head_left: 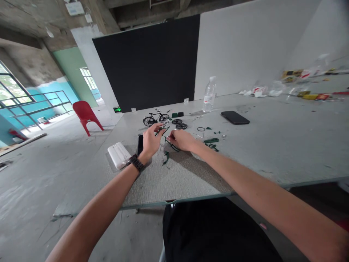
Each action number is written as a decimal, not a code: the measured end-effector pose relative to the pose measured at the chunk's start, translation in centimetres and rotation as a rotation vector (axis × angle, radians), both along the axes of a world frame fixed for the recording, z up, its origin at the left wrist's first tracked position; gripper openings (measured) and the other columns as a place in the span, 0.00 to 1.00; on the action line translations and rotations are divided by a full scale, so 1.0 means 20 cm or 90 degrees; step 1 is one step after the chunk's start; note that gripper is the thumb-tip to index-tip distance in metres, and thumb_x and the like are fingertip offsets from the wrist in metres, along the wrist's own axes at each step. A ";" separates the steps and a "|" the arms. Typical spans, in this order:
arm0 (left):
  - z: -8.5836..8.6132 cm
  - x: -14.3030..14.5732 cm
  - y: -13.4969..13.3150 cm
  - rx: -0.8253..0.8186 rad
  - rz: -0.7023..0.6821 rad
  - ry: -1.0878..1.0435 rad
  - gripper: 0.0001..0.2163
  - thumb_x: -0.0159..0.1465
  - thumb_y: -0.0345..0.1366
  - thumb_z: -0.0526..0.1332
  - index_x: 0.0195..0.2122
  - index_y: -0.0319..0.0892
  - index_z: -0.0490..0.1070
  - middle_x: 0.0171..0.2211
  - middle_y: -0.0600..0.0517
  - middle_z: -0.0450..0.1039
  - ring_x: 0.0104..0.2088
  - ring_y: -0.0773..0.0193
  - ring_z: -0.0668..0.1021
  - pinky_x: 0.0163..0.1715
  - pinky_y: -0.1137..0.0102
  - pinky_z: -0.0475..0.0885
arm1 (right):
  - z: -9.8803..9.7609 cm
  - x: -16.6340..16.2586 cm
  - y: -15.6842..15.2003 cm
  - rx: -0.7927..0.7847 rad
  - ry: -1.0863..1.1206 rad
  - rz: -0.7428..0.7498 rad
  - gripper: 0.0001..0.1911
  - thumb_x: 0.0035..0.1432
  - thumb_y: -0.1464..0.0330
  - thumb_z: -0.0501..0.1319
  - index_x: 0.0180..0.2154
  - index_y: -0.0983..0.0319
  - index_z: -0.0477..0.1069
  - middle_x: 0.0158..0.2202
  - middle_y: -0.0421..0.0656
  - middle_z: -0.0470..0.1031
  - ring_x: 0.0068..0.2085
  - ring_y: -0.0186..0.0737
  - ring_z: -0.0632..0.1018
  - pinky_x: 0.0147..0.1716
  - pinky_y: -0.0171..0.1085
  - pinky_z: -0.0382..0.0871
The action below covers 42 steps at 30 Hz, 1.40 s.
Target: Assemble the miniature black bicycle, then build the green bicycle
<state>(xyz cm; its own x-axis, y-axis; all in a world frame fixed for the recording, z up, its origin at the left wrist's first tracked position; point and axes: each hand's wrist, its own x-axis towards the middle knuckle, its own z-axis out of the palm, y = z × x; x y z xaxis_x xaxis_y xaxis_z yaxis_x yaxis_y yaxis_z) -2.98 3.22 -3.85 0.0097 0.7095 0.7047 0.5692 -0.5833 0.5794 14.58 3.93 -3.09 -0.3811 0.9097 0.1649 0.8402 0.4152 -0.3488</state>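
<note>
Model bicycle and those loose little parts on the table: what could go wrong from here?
The left hand is close to the model bicycle and might bump it over. The right forearm reaches past loose green pieces, so a careless sweep could scatter them.

2 wheels (181, 126) lie right of the model bicycle (156, 117) on the table (275, 149).

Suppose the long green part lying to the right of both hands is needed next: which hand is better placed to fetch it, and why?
Probably the right hand: it is nearer the long green part, while the left hand would have to reach past it. Both seem occupied, though.
</note>
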 end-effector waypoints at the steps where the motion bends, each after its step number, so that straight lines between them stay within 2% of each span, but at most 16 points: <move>1: 0.00 0.00 0.00 0.002 0.001 -0.001 0.06 0.67 0.33 0.67 0.45 0.46 0.78 0.39 0.49 0.83 0.40 0.57 0.82 0.46 0.60 0.76 | 0.00 0.00 0.00 0.002 0.012 0.004 0.15 0.72 0.61 0.54 0.39 0.61 0.75 0.29 0.49 0.76 0.27 0.43 0.73 0.29 0.41 0.59; 7: 0.00 0.00 0.00 0.013 0.009 -0.015 0.08 0.67 0.33 0.66 0.47 0.46 0.78 0.40 0.48 0.83 0.42 0.56 0.82 0.47 0.60 0.75 | -0.01 0.02 0.02 0.052 0.101 0.007 0.12 0.71 0.63 0.55 0.49 0.61 0.71 0.39 0.50 0.79 0.34 0.45 0.76 0.32 0.40 0.62; 11: 0.01 -0.01 0.01 0.033 0.036 -0.005 0.08 0.68 0.34 0.66 0.48 0.46 0.78 0.42 0.48 0.83 0.43 0.56 0.81 0.49 0.59 0.73 | -0.02 0.06 0.07 0.090 0.171 -0.016 0.17 0.73 0.64 0.51 0.55 0.62 0.71 0.41 0.51 0.80 0.37 0.46 0.77 0.34 0.40 0.63; 15: 0.01 -0.03 0.01 0.066 0.041 0.083 0.08 0.68 0.36 0.66 0.48 0.48 0.79 0.44 0.50 0.83 0.45 0.54 0.80 0.52 0.57 0.69 | 0.02 0.13 0.11 0.125 0.250 -0.058 0.23 0.73 0.63 0.47 0.60 0.66 0.68 0.42 0.52 0.80 0.38 0.47 0.76 0.36 0.39 0.63; 20: -0.01 -0.03 0.01 0.120 -0.011 0.209 0.08 0.68 0.36 0.67 0.49 0.51 0.79 0.47 0.51 0.83 0.49 0.53 0.79 0.51 0.58 0.66 | 0.09 0.19 0.12 0.146 0.352 -0.118 0.22 0.71 0.64 0.48 0.55 0.67 0.73 0.40 0.52 0.78 0.36 0.45 0.75 0.37 0.40 0.65; 23: -0.01 -0.04 0.01 0.142 -0.036 0.259 0.08 0.70 0.38 0.65 0.49 0.50 0.79 0.46 0.51 0.84 0.48 0.54 0.78 0.50 0.59 0.66 | 0.10 0.19 0.12 0.127 0.404 -0.128 0.21 0.71 0.64 0.49 0.55 0.66 0.73 0.38 0.50 0.78 0.32 0.42 0.73 0.33 0.39 0.64; 26: -0.01 -0.05 0.00 0.161 -0.054 0.313 0.09 0.71 0.38 0.63 0.51 0.49 0.78 0.45 0.50 0.84 0.47 0.55 0.78 0.48 0.60 0.66 | 0.10 0.18 0.11 0.095 0.437 -0.115 0.21 0.71 0.63 0.53 0.59 0.65 0.70 0.36 0.48 0.77 0.25 0.36 0.67 0.26 0.37 0.60; 28: -0.01 -0.05 0.00 0.170 -0.056 0.342 0.12 0.71 0.38 0.63 0.54 0.48 0.77 0.45 0.50 0.84 0.47 0.55 0.77 0.48 0.60 0.66 | 0.10 0.18 0.10 0.080 0.453 -0.107 0.20 0.70 0.65 0.54 0.57 0.65 0.72 0.35 0.46 0.77 0.22 0.33 0.63 0.24 0.37 0.56; 34: -0.01 -0.06 0.01 0.192 -0.071 0.384 0.18 0.70 0.35 0.65 0.60 0.45 0.71 0.45 0.49 0.83 0.47 0.55 0.77 0.51 0.60 0.67 | 0.09 0.18 0.13 0.048 0.514 -0.091 0.15 0.66 0.65 0.59 0.50 0.66 0.74 0.35 0.46 0.76 0.25 0.33 0.66 0.24 0.35 0.58; 38: -0.01 -0.07 0.02 0.231 -0.072 0.419 0.19 0.70 0.34 0.65 0.62 0.46 0.68 0.43 0.49 0.83 0.46 0.55 0.77 0.50 0.60 0.67 | 0.09 0.19 0.13 0.013 0.533 -0.056 0.19 0.63 0.60 0.65 0.50 0.64 0.73 0.34 0.46 0.76 0.26 0.33 0.66 0.23 0.35 0.59; 42: 0.00 -0.08 0.03 0.276 -0.069 0.455 0.19 0.70 0.35 0.65 0.62 0.46 0.68 0.39 0.50 0.83 0.45 0.55 0.77 0.51 0.60 0.66 | 0.10 0.19 0.10 -0.035 0.529 -0.005 0.21 0.60 0.56 0.68 0.49 0.63 0.74 0.33 0.45 0.77 0.22 0.30 0.60 0.20 0.35 0.53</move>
